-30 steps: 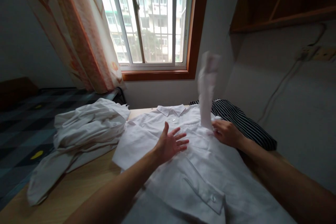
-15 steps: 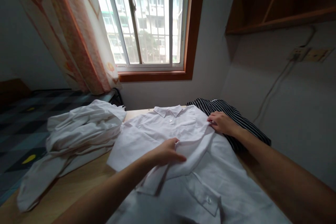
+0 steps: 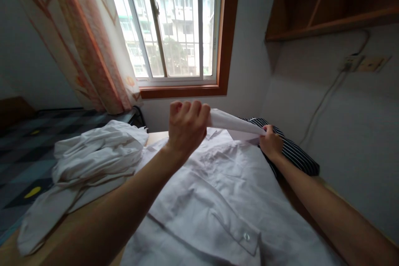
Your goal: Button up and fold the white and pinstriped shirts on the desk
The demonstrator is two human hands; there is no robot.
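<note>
A white button-up shirt (image 3: 215, 183) lies spread over the wooden table, with a buttoned cuff showing near the front. My left hand (image 3: 188, 124) is closed in a fist around one part of the shirt and holds it raised above the far end. Farther right, my right hand (image 3: 272, 143) pinches another part of the same shirt. Between the two hands a strip of white fabric is stretched, slanting down to the right. Most of the collar is hidden behind my left hand and the lifted cloth.
A crumpled heap of white clothing (image 3: 99, 153) lies on the table's left side. Black-and-white striped fabric (image 3: 296, 153) sits at the back right. Beyond the table on the left is a bed with a checked cover (image 3: 18, 149). A wooden shelf (image 3: 318, 29) hangs at upper right.
My left hand has risen and moved away from me, from low over the shirt to above its far end, lifting fabric. My right hand has shifted slightly right, still gripping.
</note>
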